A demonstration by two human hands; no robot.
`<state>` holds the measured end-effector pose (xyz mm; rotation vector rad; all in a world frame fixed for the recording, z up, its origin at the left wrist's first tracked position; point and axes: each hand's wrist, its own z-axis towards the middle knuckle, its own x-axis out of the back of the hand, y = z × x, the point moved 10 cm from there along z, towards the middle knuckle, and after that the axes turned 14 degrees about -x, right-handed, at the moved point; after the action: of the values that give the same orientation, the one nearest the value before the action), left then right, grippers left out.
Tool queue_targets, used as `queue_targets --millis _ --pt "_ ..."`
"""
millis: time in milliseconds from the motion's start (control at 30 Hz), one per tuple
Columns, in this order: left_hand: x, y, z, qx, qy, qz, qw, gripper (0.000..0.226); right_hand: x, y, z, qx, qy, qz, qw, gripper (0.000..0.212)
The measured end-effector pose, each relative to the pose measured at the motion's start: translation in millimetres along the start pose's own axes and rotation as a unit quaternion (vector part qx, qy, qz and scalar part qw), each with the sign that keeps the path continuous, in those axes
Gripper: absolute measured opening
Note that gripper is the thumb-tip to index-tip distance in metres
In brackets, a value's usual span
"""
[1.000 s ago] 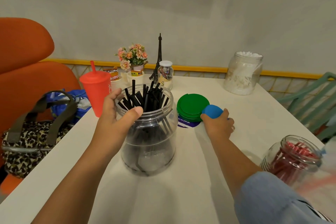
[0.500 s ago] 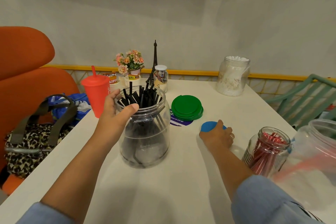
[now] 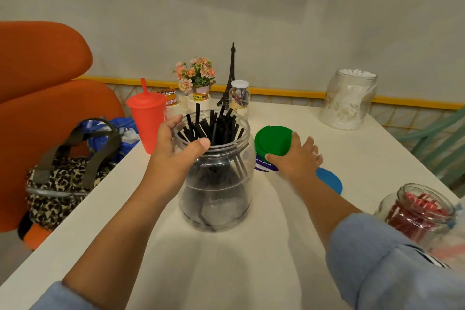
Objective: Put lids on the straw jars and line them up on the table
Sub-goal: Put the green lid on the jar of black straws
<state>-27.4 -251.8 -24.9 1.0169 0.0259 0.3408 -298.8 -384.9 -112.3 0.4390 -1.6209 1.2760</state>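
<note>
I take the step in hand to be capping the jar of black straws. My left hand (image 3: pixel 176 156) grips the neck of the black-straw jar (image 3: pixel 216 191), thumb on the near rim and fingers round the far side, steadying it upright on the table (image 3: pixel 226 272). Its mouth is uncovered, and one straw pokes well above the rim. Just right of it, the green lid (image 3: pixel 273 139) tilts over a printed card (image 3: pixel 264 165). My right hand (image 3: pixel 299 158) clasps the lid, thumb under the near edge and fingers spread on the far edge. Next, I reckon, the lid must cross leftward, settle level on the mouth and be turned, and that tall straw may foul it. A blue lid (image 3: pixel 329 182) lies flat beside my right wrist. Farther right stands the red-straw jar (image 3: pixel 417 214), which has no lid.
</note>
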Motion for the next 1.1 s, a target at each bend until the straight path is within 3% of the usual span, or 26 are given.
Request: queue_targets --millis 200,500,700,933,1100 --pt "3.1 -6.7 0.0 -0.011 0.006 0.013 1.0 0.079 -21.3 -16.5 20.6 0.01 -0.015 -0.047 0.999 0.103" --pt "3.2 -4.2 0.1 -0.021 0.012 0.023 0.999 0.063 -41.2 -28.6 36.5 0.023 -0.045 -0.083 0.995 0.118" --pt "2.7 -2.6 0.5 -0.024 0.014 0.026 0.999 0.06 -42.9 -23.4 34.9 0.016 -0.033 -0.079 0.996 0.112" --pt "3.1 -3.5 0.4 -0.027 0.013 0.01 1.0 0.062 -25.7 -24.5 32.6 -0.006 -0.033 0.007 0.999 0.106" --pt "1.5 -2.8 0.6 -0.02 0.008 0.004 1.0 0.073 8.8 -38.8 17.7 -0.045 -0.085 0.203 0.974 0.102"
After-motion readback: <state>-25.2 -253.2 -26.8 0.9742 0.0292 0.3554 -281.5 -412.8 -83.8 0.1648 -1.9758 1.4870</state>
